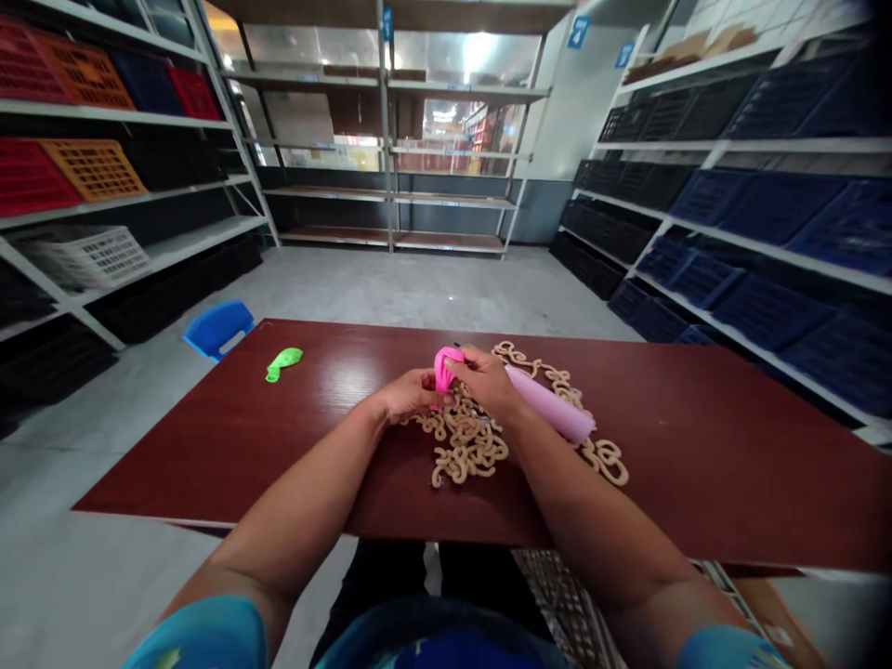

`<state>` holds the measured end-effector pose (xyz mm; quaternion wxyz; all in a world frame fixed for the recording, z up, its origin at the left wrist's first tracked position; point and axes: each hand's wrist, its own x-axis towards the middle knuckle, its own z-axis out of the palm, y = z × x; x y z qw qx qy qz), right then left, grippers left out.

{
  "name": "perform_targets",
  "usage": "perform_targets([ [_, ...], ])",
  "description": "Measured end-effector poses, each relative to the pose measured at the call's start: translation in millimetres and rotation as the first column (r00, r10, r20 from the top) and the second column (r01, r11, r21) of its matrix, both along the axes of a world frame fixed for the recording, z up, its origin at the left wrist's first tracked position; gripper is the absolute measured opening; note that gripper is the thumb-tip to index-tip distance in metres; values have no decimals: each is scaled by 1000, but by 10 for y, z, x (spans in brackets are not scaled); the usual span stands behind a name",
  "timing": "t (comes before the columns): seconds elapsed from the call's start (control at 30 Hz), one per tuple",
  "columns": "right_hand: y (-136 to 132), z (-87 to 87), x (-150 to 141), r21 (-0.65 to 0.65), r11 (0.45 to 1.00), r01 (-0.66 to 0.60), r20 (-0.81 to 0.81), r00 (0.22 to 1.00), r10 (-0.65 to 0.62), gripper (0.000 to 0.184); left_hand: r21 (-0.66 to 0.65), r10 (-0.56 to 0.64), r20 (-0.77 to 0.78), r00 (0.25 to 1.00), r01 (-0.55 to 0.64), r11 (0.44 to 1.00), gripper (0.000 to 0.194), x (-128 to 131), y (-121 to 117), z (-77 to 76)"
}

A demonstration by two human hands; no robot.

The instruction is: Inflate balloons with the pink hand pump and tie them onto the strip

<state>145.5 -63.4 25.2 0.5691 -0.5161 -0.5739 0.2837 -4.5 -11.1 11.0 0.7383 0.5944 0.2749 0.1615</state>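
Observation:
A bright pink limp balloon [447, 366] is pinched between my two hands, above the middle of the table. My left hand [413, 394] grips its lower left side with bent fingers. The thumb and fingers of my right hand [486, 376] close on its right side. Under and in front of my hands lies a heap of beige curly pieces [465, 437]; their kind is not clear. A pale pink cylinder [554, 405] rests beside my right wrist, its far end partly hidden by the hand. More beige curls [605, 459] lie around it.
A flat green balloon [284, 362] lies on the left of the dark red table [209, 455]. A blue chair [219, 327] stands past the left edge. Shelves with red and orange crates [94, 169] rise at left, dark blue crates [767, 204] at right, a metal rack [390, 195] behind.

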Motion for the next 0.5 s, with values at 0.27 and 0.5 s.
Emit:
perform_targets([
  [0.27,-38,99,179,-32,997,67,315,947,-54,36,-239,55,255,965,8,971,19,-34,35,7],
  [0.5,-352,181,820,-52,837,545,813,510,-282,40,-499,441,448,777,-192,845,21,-98,261,-7],
])
